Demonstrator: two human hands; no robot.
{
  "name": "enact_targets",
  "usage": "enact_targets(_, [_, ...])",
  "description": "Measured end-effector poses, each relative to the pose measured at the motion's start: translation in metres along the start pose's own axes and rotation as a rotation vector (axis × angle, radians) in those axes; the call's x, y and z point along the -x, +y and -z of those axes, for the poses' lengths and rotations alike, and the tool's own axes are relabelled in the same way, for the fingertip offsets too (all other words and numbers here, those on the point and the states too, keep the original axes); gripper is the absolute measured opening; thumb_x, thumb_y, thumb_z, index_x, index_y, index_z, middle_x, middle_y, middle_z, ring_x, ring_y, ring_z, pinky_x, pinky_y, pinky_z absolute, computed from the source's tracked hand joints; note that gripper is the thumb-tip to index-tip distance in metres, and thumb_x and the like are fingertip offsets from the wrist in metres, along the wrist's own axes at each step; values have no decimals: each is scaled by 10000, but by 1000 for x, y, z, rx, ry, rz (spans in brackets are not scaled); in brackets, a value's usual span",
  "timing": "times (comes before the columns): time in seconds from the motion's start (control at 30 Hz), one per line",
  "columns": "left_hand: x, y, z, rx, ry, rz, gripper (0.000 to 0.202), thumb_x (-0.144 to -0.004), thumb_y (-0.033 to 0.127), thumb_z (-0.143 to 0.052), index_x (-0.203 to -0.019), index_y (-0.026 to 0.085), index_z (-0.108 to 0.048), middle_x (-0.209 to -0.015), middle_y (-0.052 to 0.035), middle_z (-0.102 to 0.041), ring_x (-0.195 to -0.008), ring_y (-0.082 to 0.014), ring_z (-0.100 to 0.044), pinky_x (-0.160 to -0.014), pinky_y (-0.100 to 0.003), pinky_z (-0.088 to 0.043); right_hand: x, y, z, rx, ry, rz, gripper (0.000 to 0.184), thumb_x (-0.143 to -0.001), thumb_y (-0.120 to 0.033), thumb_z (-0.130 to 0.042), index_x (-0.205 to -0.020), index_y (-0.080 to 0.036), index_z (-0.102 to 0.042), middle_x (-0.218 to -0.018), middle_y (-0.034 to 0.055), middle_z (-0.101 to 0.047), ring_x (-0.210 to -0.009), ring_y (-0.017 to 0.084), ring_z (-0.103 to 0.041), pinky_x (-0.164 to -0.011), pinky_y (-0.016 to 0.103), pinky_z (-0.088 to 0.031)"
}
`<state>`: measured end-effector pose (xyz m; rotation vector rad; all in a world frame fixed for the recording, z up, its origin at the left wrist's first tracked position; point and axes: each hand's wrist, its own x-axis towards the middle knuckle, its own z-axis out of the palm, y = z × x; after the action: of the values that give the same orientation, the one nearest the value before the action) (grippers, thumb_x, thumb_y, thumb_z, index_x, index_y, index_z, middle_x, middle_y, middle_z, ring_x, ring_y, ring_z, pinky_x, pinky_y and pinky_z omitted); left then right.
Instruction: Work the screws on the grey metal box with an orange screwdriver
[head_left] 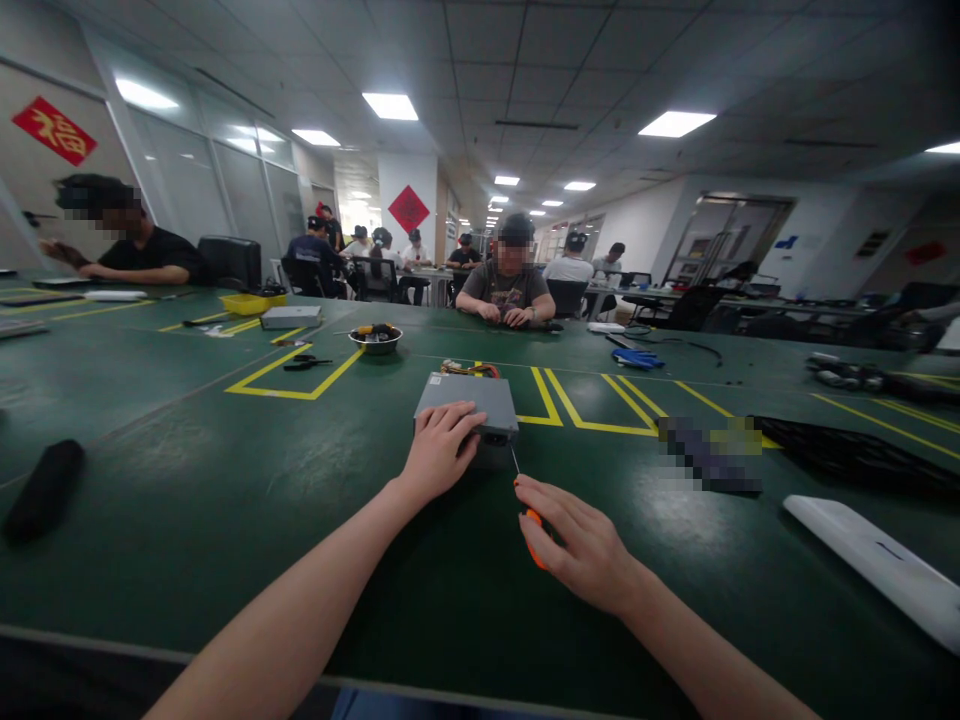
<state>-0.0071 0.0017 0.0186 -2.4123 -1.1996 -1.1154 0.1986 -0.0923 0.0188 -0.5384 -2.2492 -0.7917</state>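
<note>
Left hand (pixel 439 452) atop probable power supply (pixel 465 398); right hand (pixel 576 542) grips screwdriver (pixel 533 518).

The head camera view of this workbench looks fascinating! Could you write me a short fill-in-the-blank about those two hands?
1. The screwdriver in the right hand has a handle coloured ____.
2. The left hand rests on the ____ of the grey metal power supply.
3. The tape lines on the green workbench are ____.

Missing words: orange; top; yellow.
</note>
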Motion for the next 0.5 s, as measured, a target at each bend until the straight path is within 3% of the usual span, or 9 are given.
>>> enact_targets(0.17, [0, -1, 2, 10, -27, -9, 311, -835, 230, -475, -1139, 276, -520, -1241, -16, -534, -1147, -200, -454, -932, -389, -298, -3, 5, 1, 22, 85, -25, 218, -793, -116, -607, -995, -139, -529, -967, 99, -644, -977, 182, -606, -792, 295, -539])
enact_targets(0.37, [-1, 0, 2, 12, -16, 7, 294, -836, 247, -481, -1125, 275, -531, -1230, -21, -543, -1133, -202, -461, -935, -389, -296, -9, 5, 2, 118, 50, -66, 163, -800, -197, -621, -942, -130, -579, -820, 70, -653, -700, 143, -630, -617, 259, -528])
enact_targets(0.5, [-1, 1, 2, 9, -8, 20, 288, -831, 235, -485, -1111, 275, -541, -1217, -22, -551, -1134, -204, -461, -928, -387, -304, -13, 3, 3, 30, 53, -7, 200, -795, -156, -621, -980, -102, -566, -824, 79, -640, -723, 135, -621, -650, 243, -536])
